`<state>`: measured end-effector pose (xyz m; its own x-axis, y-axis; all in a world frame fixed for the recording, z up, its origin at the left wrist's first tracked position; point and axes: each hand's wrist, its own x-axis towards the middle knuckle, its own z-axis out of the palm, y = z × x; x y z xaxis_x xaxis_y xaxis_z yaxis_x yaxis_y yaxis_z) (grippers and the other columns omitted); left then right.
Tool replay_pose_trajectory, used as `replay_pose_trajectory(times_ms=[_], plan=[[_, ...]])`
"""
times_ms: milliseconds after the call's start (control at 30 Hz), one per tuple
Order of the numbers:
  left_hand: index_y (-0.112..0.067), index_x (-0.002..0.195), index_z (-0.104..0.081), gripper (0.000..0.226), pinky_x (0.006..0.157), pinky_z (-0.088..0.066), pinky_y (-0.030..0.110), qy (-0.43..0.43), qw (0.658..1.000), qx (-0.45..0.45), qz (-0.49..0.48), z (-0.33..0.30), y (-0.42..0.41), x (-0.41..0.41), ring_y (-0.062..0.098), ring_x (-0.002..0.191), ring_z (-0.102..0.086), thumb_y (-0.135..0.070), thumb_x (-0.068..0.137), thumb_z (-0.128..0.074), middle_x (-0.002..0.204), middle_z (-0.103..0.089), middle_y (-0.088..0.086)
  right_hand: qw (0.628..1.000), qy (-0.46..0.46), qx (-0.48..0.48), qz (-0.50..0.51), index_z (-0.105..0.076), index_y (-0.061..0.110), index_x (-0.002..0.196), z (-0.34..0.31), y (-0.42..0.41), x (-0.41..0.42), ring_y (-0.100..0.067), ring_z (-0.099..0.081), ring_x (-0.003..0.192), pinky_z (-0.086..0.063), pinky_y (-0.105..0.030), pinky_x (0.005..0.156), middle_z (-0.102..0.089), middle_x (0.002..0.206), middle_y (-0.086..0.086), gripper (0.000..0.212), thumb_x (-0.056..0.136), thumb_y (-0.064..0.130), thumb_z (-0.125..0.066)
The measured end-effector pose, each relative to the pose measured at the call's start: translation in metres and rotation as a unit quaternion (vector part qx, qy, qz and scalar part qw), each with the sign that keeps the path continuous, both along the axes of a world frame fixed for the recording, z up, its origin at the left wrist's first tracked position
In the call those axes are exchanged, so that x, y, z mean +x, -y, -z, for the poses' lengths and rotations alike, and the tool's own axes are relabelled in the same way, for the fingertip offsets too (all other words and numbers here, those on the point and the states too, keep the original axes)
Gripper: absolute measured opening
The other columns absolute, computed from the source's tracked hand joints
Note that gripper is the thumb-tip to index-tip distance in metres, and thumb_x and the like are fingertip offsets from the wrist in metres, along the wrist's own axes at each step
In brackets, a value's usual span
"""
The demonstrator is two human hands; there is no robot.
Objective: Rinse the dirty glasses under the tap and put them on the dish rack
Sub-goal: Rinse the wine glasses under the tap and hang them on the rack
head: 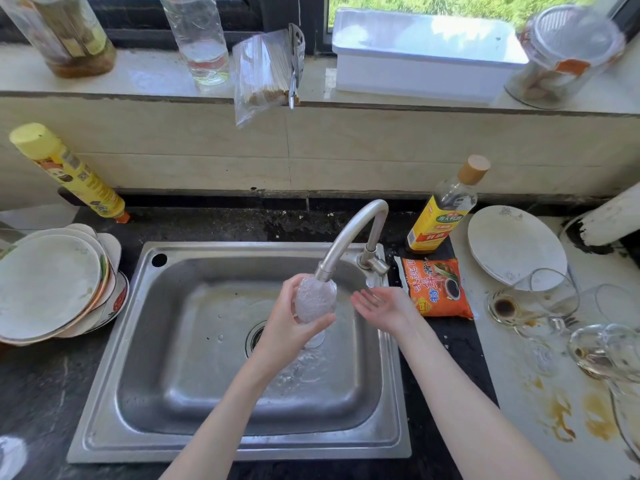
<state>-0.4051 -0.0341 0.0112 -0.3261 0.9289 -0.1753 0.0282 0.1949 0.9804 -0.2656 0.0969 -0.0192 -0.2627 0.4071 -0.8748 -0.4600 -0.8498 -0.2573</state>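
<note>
Landmark: steel sink (104,393), set in a dark counter.

Left hand (287,323) over the sink's middle, fingers and thumb curled round the bowl of a stemmed glass (315,299). Glass sits directly under the tap (349,233) spout, mouth up, full of foaming water; its foot shows just below the hand, above the drain. Water spills onto the sink floor beneath.

Right hand (384,306) over the sink's right rim, palm up, fingers straight and slightly apart, holding nothing. It lies just beside the tap base, apart from the glass.

Right of the sink: an orange sauce packet (438,289) on the counter touching the sink's edge; behind it a yellow-labelled bottle (440,216) with a tan cap. Further right, a white plate (512,244), then a cluster of dirty glasses (554,296), some lying tipped, one with brown residue in its base; brown stains on the pale surface around them.

Left of the sink: a stack of plates (52,285), leaning. Behind that, a yellow spray can (69,171) tilted against the tiled wall.

Behind the sink, up on the windowsill: two clear bottles, a plastic bag of sticks (259,74) hanging over the edge, a white box (422,53), a lidded jar (564,57).
</note>
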Motion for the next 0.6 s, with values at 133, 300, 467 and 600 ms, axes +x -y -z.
replay_pose_trajectory(times_ms=[133, 300, 467, 600], plan=[[-0.031, 0.118, -0.046, 0.058, 0.090, -0.046, 0.022, -0.013, 1.000, -0.005, 0.002, 0.000, 0.002, -0.002, 0.006, 0.107, -0.056, -0.014, 0.073, -0.078, 0.118, -0.054, -0.014, 0.996, -0.053, -0.027, 0.061, -0.029, -0.014, 0.138, -0.015, -0.022, 0.014, -0.039, -0.034, 0.135, -0.030, -0.044, 0.112, -0.036, 0.143, -0.029, 0.043, 0.097, 0.000, -0.037], [-0.026, 0.119, -0.047, 0.058, 0.086, -0.045, 0.016, -0.030, 1.000, -0.006, 0.001, -0.004, 0.006, -0.004, 0.003, 0.105, -0.054, -0.018, 0.071, -0.080, 0.118, -0.053, -0.014, 0.989, -0.099, -0.003, 0.111, -0.025, -0.007, 0.142, -0.024, -0.038, 0.030, -0.047, -0.032, 0.133, -0.032, -0.050, 0.109, -0.031, 0.147, -0.028, 0.045, 0.099, 0.003, -0.033], [-0.022, 0.120, -0.047, 0.057, 0.086, -0.046, 0.015, -0.039, 0.999, -0.001, 0.004, -0.011, 0.010, -0.006, 0.002, 0.102, -0.057, -0.012, 0.073, -0.077, 0.117, -0.054, -0.010, 0.995, -0.025, 0.070, 0.073, -0.034, -0.007, 0.138, -0.039, -0.027, 0.021, -0.032, -0.054, 0.117, -0.046, -0.033, 0.100, -0.040, 0.141, -0.026, 0.043, 0.099, 0.011, -0.043], [-0.025, 0.118, -0.047, 0.057, 0.089, -0.047, 0.022, -0.046, 0.999, 0.008, -0.004, -0.010, 0.012, -0.005, 0.006, 0.103, -0.058, -0.013, 0.072, -0.078, 0.116, -0.056, -0.009, 0.996, -0.024, 0.075, -0.049, -0.047, -0.002, 0.125, -0.025, 0.001, 0.022, -0.034, -0.045, 0.125, -0.042, -0.042, 0.098, -0.045, 0.132, -0.021, 0.035, 0.097, 0.019, -0.044]])
